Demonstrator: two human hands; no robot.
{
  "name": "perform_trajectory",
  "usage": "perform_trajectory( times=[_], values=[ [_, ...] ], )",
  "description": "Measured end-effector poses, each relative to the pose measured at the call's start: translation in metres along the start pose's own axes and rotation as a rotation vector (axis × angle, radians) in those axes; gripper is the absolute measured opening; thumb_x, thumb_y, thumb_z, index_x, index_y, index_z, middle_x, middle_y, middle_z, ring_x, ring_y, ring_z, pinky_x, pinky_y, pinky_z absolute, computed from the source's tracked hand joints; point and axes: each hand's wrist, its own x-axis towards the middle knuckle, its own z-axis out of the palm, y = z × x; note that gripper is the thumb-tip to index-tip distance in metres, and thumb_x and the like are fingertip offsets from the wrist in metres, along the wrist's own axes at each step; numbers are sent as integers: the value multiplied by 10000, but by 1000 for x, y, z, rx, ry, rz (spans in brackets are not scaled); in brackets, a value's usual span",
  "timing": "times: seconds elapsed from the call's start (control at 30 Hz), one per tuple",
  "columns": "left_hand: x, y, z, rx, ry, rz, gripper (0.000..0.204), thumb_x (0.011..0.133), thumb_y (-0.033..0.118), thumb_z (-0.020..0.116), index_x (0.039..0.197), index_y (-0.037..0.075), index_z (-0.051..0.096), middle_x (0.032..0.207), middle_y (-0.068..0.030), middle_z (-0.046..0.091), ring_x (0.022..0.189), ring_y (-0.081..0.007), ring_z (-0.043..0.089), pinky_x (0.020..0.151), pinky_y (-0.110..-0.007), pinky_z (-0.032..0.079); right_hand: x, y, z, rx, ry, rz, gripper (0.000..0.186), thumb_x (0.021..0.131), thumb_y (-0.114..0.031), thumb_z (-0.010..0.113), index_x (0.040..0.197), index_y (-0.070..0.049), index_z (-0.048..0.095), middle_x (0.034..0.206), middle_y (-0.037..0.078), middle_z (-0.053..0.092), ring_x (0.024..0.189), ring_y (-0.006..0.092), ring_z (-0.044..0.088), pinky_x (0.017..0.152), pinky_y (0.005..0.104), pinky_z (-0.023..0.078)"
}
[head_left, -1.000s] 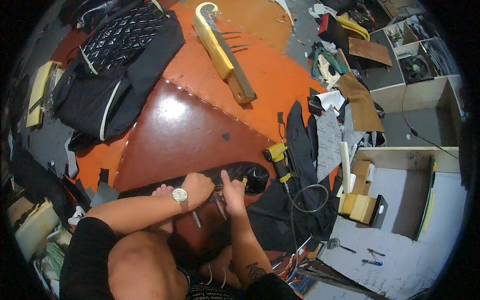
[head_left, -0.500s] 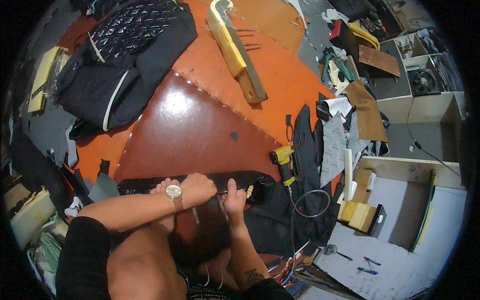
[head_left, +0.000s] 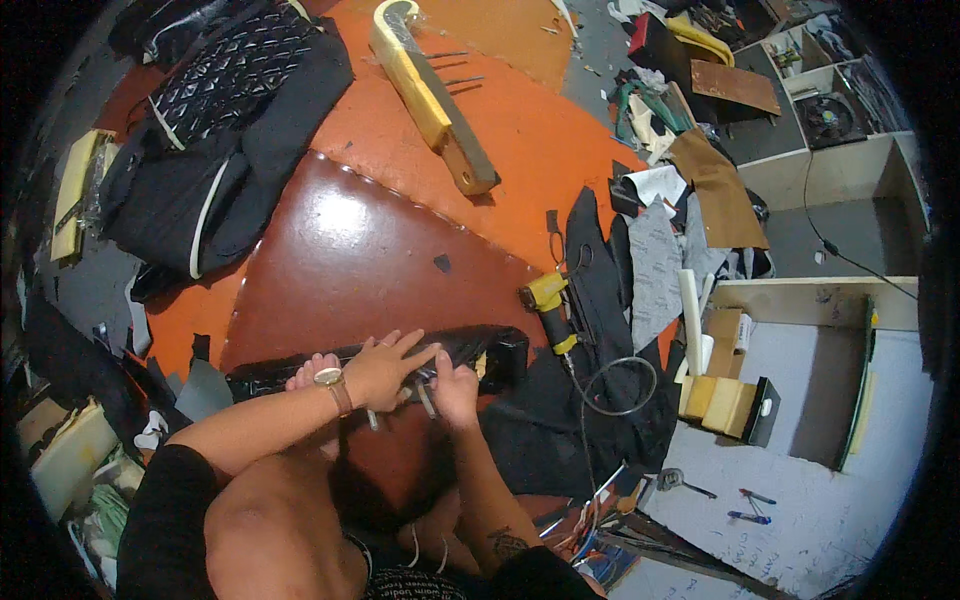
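A long foam-padded piece with a shiny black cover lies across in front of me, and two metal rods stick out from its near side. Some yellow foam shows at its right part. My left hand, with a watch at the wrist, rests over the middle of the piece, fingers spread. Close beside it, my right hand is closed at the near edge of the black cover, thumb pointing up. The fingertips of my right hand are partly hidden.
My bare foot is against the piece. To the right lie a yellow-black air tool with its hose, scissors and black fabric. A yellow foam-padded piece with rods lies ahead, black quilted covers left.
My left hand has gone from a closed fist to spread fingers on the cover. The view has shifted slightly, and the metal rods show more clearly.
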Motion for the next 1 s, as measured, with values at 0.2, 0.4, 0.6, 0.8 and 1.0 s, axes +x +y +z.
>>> perform_trajectory(
  times=[0.2, 0.4, 0.6, 0.8, 1.0],
  values=[
    [4, 7, 2, 75, -122, -62, 877, 898, 324, 748, 1658, 383, 313, 1738, -154, 205, 1531, -466, 332, 1143, -719, 368, 2, 3, -11, -67, -105, 138, 502, 1073, -391, 573, 791, 10, 681, 648, 80, 648, 555, 164, 608, 535, 341, 480],
    [7, 4, -3, 90, -169, -142, 809, 926, 363, 731, 1633, 446, 347, 1731, -139, 210, 1508, -460, 371, 1087, -701, 453, -1, -91, -88, -33, -424, -27, 270, 1081, -249, 553, 1090, -49, 734, 755, 35, 670, 548, 115, 596, 507, 265, 474],
    [12, 10, -5, 108, -151, -109, 758, 924, 402, 740, 1602, 459, 405, 1719, -129, 239, 1477, -479, 407, 1064, -696, 483, 136, -55, -169, -788, 472, -337, 525, 940, -219, 720, 1385, 11, 564, 1073, 194, 713, 1002, 332, 709, 875, 441, 563],
    [9, 6, -3, 97, -146, -124, 752, 917, 415, 745, 1590, 478, 413, 1717, -130, 250, 1471, -482, 417, 1038, -717, 497, 152, -60, -151, -1115, 173, -68, 918, 851, -279, 773, 1620, -79, 314, 1378, 300, 623, 1240, 471, 627, 1070, 516, 495],
    [16, 5, -1, 94, -166, -107, 755, 915, 397, 748, 1589, 479, 416, 1718, -127, 253, 1468, -486, 419, 1035, -731, 490, 117, -95, -194, -708, 113, -166, 549, 841, -237, 703, 1339, -11, 662, 1112, 266, 749, 1053, 373, 736, 937, 437, 554]
  ],
)
